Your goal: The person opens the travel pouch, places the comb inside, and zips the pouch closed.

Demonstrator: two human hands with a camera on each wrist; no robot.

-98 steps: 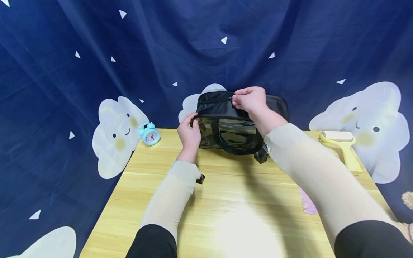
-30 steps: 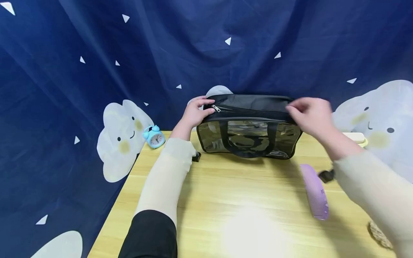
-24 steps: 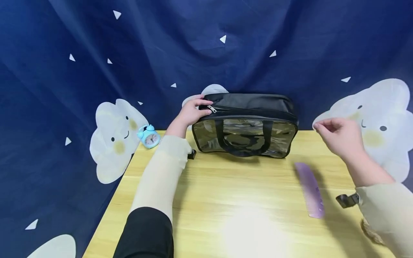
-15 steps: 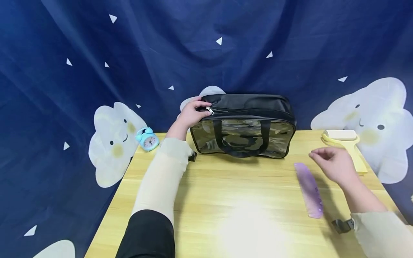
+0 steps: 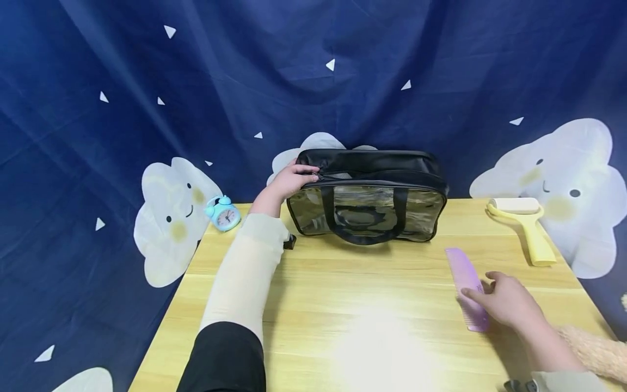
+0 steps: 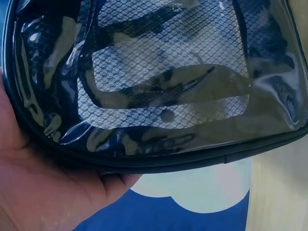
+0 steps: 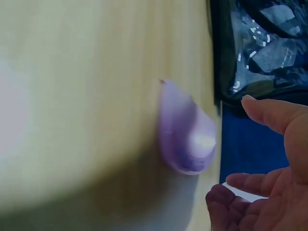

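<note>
A black bag (image 5: pixel 421 212) with see-through panels and a hanging handle stands at the back of the table. My left hand (image 5: pixel 286 182) grips its top left corner beside the zipper, where the top gapes slightly. In the left wrist view, the palm is against the bag's dark piping (image 6: pixel 202 161). My right hand (image 5: pixel 511 302) is over a purple comb (image 5: pixel 460 269), thumb and fingers spread. From the right wrist, the comb (image 7: pixel 185 130) lies on the table, apart from those fingers.
A light-blue alarm clock (image 5: pixel 225 215) stands at the back left. A yellow-handled lint roller (image 5: pixel 531 231) lies at the back right. Something fluffy and beige (image 5: pixel 595 351) is by the right forearm. A dark blue curtain (image 5: pixel 274 65) hangs behind the table.
My right hand, earlier at the bag's zipper, has left the bag and come right and down to the comb, its fingers spreading. My left hand stays at the bag's corner; the top now gapes more.
</note>
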